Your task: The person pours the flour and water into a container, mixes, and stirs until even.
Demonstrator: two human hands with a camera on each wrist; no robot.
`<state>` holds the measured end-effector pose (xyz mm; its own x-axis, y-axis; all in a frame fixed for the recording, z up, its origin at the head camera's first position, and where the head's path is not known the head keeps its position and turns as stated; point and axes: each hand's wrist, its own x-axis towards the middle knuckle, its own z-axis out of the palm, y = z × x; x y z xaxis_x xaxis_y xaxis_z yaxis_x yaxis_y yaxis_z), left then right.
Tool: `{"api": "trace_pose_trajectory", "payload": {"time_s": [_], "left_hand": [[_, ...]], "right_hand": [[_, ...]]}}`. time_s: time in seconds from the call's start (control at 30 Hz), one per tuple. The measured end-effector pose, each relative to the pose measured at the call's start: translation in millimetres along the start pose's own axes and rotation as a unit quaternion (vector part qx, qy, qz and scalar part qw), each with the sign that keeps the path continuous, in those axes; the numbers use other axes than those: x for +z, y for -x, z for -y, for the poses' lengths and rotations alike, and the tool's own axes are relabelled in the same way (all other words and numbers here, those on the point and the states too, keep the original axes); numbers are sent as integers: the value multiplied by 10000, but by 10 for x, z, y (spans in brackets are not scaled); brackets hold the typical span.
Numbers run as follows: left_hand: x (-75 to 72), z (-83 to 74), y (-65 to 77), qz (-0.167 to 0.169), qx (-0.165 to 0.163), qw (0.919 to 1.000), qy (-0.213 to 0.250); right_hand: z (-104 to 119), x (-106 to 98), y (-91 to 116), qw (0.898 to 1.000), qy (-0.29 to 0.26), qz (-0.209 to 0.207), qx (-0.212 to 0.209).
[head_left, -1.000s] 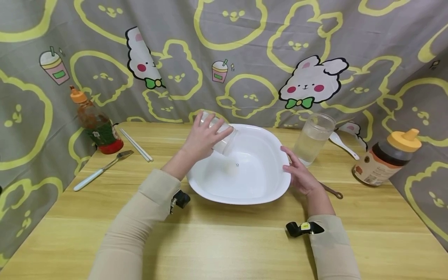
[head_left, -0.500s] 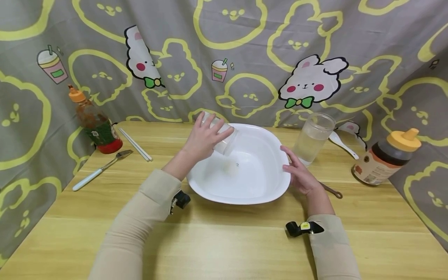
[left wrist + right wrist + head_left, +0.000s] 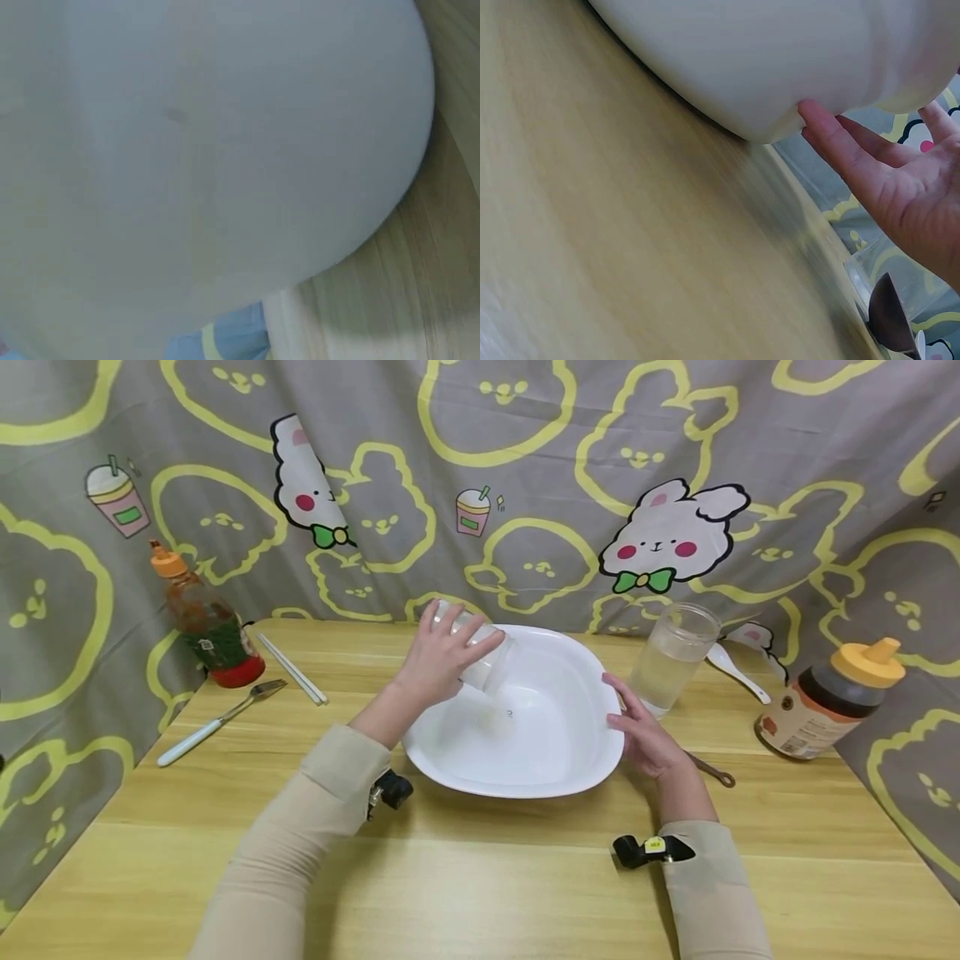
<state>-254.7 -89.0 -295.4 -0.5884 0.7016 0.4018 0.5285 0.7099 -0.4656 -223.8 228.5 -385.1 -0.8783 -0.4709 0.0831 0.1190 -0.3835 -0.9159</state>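
In the head view my left hand (image 3: 437, 660) grips a clear drinking glass (image 3: 483, 664) from above, its mouth tilted down toward the right over a white basin (image 3: 525, 768). A faint pale yellowish patch shows on the basin's floor below that mouth. My right hand (image 3: 651, 735) touches the basin's right rim, thumb and fingers fairly straight. In the right wrist view the thumb of that hand (image 3: 907, 180) lies against the basin's outer wall (image 3: 765, 67). The left wrist view holds mostly the basin (image 3: 300, 150); the hand is out of it.
Behind my right hand stands a tall glass of clear liquid (image 3: 667, 664). Further right are a white spoon (image 3: 738, 672) and a yellow-capped squeeze bottle (image 3: 828, 697). A brown handle (image 3: 712, 770) pokes out. On the left are a sauce bottle (image 3: 213, 631), chopsticks (image 3: 292, 668) and a fork (image 3: 221, 722).
The glass in my left hand has shifted very slightly to the right and tips a touch more. The pale patch in the basin looks a little clearer. My right hand stays put.
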Motion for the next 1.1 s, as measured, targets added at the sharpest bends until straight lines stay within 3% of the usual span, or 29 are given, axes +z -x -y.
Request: {"api": "trace_pose_trajectory", "payload": {"time_s": [0.17, 0.43, 0.63, 0.77, 0.9, 1.0, 1.03, 1.1], "left_hand": [[28, 7, 18, -70, -48, 10000, -43], [61, -19, 38, 238, 107, 9996, -81], [106, -14, 56, -104, -124, 9998, 114], [119, -20, 60, -69, -178, 9998, 73], [107, -12, 62, -117, -458, 9983, 335], [88, 16, 67, -180, -1008, 9886, 1106], [79, 27, 72, -177, -1262, 9806, 1492], [52, 52, 87, -214, -1839, 9526, 2413]], "right_hand": [[-3, -6, 0, 10000, -38, 36, -12], [-3, -2, -3, 10000, 0, 11, -10], [-6, 8, 2, 10000, 0, -22, -21], [-9, 5, 3, 10000, 21, -53, 0], [-8, 0, 4, 10000, 4, -83, 7], [-6, -2, 4, 10000, -17, -73, -4], [-6, -2, 4, 10000, -17, -77, 1], [-4, -2, 3, 10000, -4, -57, 4]]}}
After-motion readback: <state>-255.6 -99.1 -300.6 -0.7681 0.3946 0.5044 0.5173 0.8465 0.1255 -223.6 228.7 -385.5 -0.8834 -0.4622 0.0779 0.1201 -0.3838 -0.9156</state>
